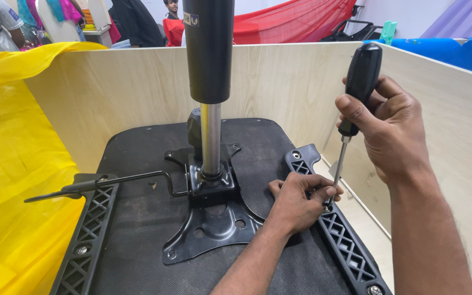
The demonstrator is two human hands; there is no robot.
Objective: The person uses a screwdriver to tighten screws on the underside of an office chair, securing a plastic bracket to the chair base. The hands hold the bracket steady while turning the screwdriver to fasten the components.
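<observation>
Right hand (389, 128) is wrapped tight around the black handle of a screwdriver (354, 104), held near upright with a slight tilt; handle top leans away from the camera, shaft runs down and to the left. Tip lands on a screw (326, 208) in the right armrest bracket (338, 229).

Left hand (297, 201) rests on the seat underside, fingers curled in, thumb and fingertips pinched right at the screwdriver tip, steadying it on the screw. Can't tell whether the fingers actually touch the screw head; the tip area is too small.

Right armrest bracket is black plastic with a lattice pattern, lying along the right edge of the upturned chair seat (137, 218). One more screw (375, 290) shows at its near end, another at the far end.

Centre of the seat: black metal tilt mechanism plate (214, 226) bolted down, with the gas lift cylinder (210, 54) standing upright out of it, chrome piston below, black tube above. A bent adjustment lever (110, 183) sticks out from the mechanism to the left.

Left armrest bracket (86, 240), same lattice part, lies along the left seat edge, under the lever's end.

Seat sits inside plywood partition walls (290, 82). Yellow fabric (12, 164) is draped on the left wall. People stand in the background beyond the partition.
</observation>
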